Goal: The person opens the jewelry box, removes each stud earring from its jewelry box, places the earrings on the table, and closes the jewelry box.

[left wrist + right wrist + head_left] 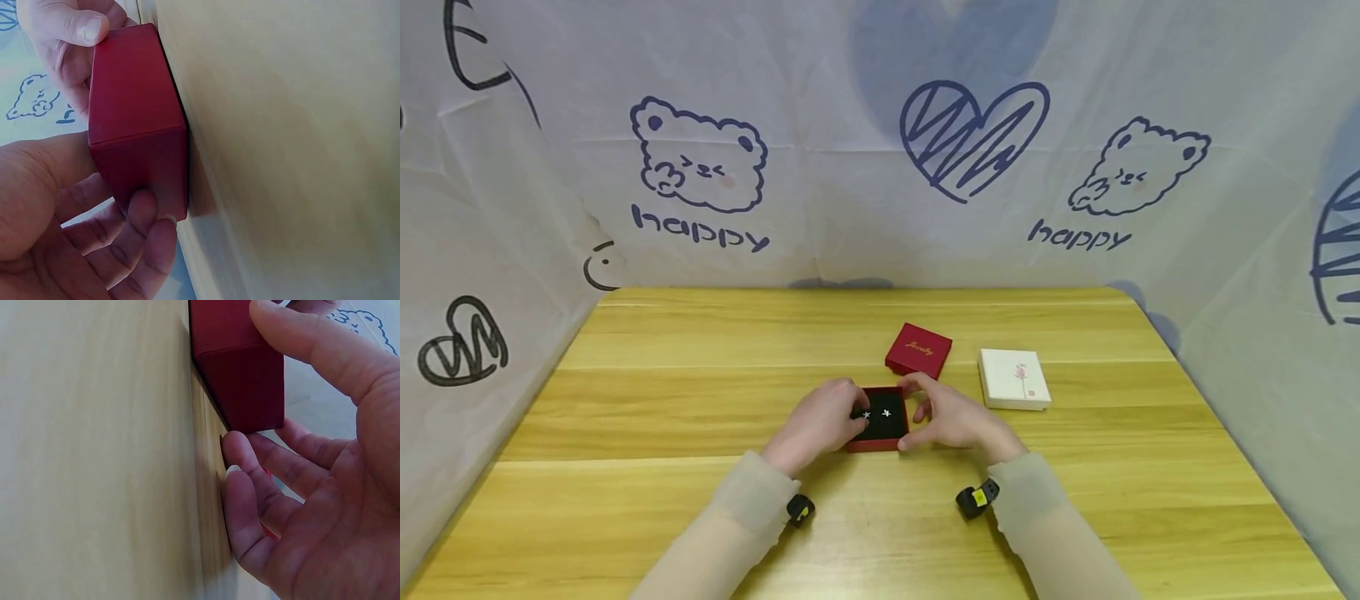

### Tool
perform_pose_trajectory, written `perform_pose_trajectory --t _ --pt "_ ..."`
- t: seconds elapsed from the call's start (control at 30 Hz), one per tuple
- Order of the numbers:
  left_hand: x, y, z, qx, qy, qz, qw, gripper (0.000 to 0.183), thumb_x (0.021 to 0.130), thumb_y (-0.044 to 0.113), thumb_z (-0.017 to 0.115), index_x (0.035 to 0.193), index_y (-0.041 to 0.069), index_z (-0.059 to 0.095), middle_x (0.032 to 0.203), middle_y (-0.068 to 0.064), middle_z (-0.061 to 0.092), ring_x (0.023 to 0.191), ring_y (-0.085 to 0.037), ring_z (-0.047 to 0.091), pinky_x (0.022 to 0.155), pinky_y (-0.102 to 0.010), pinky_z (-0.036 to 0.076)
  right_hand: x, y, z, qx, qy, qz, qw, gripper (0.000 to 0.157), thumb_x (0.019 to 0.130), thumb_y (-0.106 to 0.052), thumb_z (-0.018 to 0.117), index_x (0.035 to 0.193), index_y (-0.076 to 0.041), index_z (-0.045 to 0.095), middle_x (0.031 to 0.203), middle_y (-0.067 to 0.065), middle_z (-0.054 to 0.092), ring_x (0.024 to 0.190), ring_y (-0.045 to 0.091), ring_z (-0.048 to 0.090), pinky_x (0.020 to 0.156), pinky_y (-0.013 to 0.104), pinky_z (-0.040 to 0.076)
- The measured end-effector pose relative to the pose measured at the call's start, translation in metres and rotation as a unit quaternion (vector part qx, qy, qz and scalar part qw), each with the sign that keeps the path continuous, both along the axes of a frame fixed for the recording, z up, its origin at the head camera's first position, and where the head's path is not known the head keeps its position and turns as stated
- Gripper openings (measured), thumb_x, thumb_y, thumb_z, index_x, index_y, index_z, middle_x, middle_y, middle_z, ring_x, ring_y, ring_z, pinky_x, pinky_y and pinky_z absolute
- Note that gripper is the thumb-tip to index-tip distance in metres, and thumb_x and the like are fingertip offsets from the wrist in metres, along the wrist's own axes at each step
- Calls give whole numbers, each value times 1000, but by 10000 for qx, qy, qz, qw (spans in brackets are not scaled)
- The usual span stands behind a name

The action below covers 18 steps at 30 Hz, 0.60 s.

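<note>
Gripping the box (pixel 877 446) midway between the worktop's (pixel 647 417) side edges with the right hand (pixel 958 419); curling the left hand (pixel 823 419) at its left wall — cannot tell if pinching the left stud (pixel 867 414); likely light, stiff; take by near and far walls.

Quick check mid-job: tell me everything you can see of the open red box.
The open red box is squarish, with plain, smooth walls that look like covered card. Its black insert carries two small, silvery star-shaped pieces side by side. It sits upright on the wood-grain table, between both hands. The left hand covers its left edge, fingertips against the outer wall; the right hand holds its right side, thumb at the near corner.
</note>
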<state>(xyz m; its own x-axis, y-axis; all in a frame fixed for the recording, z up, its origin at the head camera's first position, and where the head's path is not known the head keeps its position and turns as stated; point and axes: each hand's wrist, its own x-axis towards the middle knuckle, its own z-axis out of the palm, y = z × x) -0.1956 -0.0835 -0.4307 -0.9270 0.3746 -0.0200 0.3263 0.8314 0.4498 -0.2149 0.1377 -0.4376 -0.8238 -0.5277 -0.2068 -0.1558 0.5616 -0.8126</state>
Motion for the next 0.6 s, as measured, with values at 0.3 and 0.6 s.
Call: perform_pose_trajectory --t 0.3,0.6 --pt "-1 1 -2 -155 220 -56 9996 4 87 13 73 85 11 72 87 -2 59 80 -18 57 74 -39 51 0 0 -1 12 -14 -7 10000 82 72 -18 89 140 -12 44 127 3 52 95 24 54 69 35 48" --pt "0 0 -3 43 307 -132 9994 12 88 12 72 78 16 66 82 1 54 74 -16 52 68 -36 48 -1 0 -1 28 -5 14 10000 81 73 -18 88 140 -11 44 128 5 52 95 24 54 71 35 47"
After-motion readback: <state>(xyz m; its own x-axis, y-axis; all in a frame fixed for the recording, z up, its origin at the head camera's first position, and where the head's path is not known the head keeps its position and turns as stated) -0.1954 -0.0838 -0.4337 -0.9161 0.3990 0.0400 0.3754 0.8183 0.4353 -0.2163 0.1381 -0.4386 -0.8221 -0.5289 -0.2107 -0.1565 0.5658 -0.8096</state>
